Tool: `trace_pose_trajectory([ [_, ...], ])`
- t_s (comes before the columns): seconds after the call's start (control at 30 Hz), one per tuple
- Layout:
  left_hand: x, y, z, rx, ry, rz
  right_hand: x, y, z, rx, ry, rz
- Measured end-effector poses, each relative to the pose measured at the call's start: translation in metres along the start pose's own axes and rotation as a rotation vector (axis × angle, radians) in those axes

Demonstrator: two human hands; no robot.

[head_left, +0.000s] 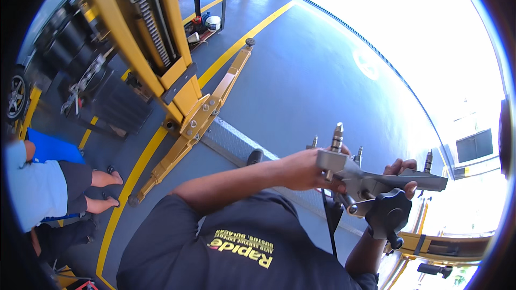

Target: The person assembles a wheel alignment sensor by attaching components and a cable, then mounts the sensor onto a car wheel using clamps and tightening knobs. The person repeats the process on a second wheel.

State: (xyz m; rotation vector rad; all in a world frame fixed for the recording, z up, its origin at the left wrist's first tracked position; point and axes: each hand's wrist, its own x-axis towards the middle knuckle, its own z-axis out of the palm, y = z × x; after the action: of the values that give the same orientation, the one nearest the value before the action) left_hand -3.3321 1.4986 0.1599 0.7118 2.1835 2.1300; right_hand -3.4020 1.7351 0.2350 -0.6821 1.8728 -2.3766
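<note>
Both hands hold a grey metal wheel clamp (376,177) in front of my chest, above the floor. Several upright metal pegs stick up from its ends, and a black star-shaped knob (389,212) hangs on its near side. My left hand (302,169) is closed around the left end, beside a tall peg (337,137); the clamp hides part of its fingers. Toward the right end, my right hand (401,166) grips from beneath, with fingertips curled over the far edge and the thumb by the knob.
A yellow lift post (177,88) with a long swing arm (228,78) stands at left, its base by a metal ramp plate (242,142). Further left are a person in a light blue shirt (40,182) and dark machinery (72,43). A shelved workbench (207,29) stands behind.
</note>
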Motion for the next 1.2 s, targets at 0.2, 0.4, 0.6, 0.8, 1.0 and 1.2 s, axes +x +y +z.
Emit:
trace_pose_trajectory([
  [0.2, 0.165, -0.003, -0.211, 0.158, 0.365, 0.062, 0.225, 0.026, 0.013, 0.025, -0.017, -0.088],
  [0.4, 0.31, 0.042, -0.386, 0.633, 0.422, 0.817, 0.47, 0.138, -0.016, 0.274, -0.031, -0.141],
  [0.6, 0.528, -0.005, -0.47, 0.957, -0.075, 0.884, 0.699, 0.227, 0.021, 0.231, 0.004, 0.172],
  [0.8, 0.656, -0.032, -0.658, 1.288, -0.056, 0.517, 0.932, 0.288, 0.11, -0.114, -0.164, -0.032],
  [1.0, 0.698, -0.053, -0.855, 1.376, 0.105, -0.045, 1.143, 0.383, 0.205, -0.161, -0.239, -0.1],
  [1.2, 0.794, -0.079, -1.063, 1.554, 0.033, 0.705, 1.316, 0.463, 0.341, -0.199, -0.226, -0.248],
])
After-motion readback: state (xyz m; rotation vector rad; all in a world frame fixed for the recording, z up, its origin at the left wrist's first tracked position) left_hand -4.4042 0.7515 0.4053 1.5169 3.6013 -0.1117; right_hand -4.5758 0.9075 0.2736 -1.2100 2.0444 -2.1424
